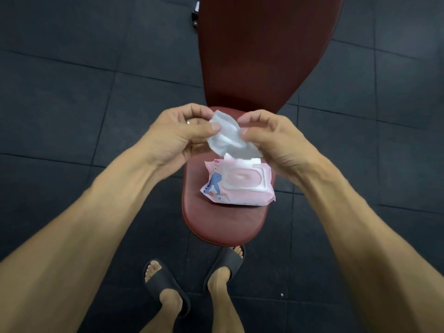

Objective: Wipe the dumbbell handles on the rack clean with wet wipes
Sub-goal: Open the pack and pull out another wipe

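The white wipe (224,135), crumpled and partly unfolded, is held above the bench (223,222); left hand (177,135) and right hand (276,138) each pinch an edge. Directly below, the pink pack (240,186) lies on the bench, lid open.

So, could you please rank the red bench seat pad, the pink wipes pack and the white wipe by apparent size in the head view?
1. Red bench seat pad
2. Pink wipes pack
3. White wipe, though held nearer the camera and crumpled between both hands.
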A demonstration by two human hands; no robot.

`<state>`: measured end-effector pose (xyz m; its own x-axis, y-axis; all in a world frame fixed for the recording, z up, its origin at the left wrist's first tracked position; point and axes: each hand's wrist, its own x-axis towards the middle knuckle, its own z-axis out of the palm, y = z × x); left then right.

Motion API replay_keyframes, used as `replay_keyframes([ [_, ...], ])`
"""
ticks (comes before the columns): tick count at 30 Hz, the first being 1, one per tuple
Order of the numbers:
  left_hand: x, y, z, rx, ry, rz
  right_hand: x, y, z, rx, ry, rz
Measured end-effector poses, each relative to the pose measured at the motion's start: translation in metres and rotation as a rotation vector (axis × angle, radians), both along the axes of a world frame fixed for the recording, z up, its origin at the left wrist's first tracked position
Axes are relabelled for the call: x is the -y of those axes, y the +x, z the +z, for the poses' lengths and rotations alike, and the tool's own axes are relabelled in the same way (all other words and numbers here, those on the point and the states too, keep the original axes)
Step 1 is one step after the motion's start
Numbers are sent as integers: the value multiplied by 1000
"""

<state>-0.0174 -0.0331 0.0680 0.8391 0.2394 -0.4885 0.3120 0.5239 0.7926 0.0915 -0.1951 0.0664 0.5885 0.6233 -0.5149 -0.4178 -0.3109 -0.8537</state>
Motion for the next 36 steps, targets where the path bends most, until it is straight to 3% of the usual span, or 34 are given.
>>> replay_keyframes([
  [4, -21, -26, 13, -57, 191, -83, -15, -18, 10, 90, -84, 203],
  [8, -40, -63, 11, -175, 325, -36, -42, -39, 14, 169, -174, 214],
  [13, -46, -129, 3, -317, 341, 178, -75, -76, 5, 194, -204, 316],
  [16, -35, -175, 3, -374, 298, 239, -91, -103, 5, 128, -120, 379],
  [19, -13, -224, 7, -404, 271, 354, -102, -129, 6, -11, -78, 478],
  [22, 14, -275, 11, -387, 244, 463, -113, -161, 8, 34, -99, 609],
  [28, 82, -388, 15, -502, 214, 845, -123, -269, 17, 27, -156, 891],
  [33, 150, -493, 14, -303, -4, 1282, -106, -403, 14, 32, -150, 1082],
  [36, 190, -559, 13, -377, -9, 1496, -90, -489, 13, 115, -123, 1099],
])
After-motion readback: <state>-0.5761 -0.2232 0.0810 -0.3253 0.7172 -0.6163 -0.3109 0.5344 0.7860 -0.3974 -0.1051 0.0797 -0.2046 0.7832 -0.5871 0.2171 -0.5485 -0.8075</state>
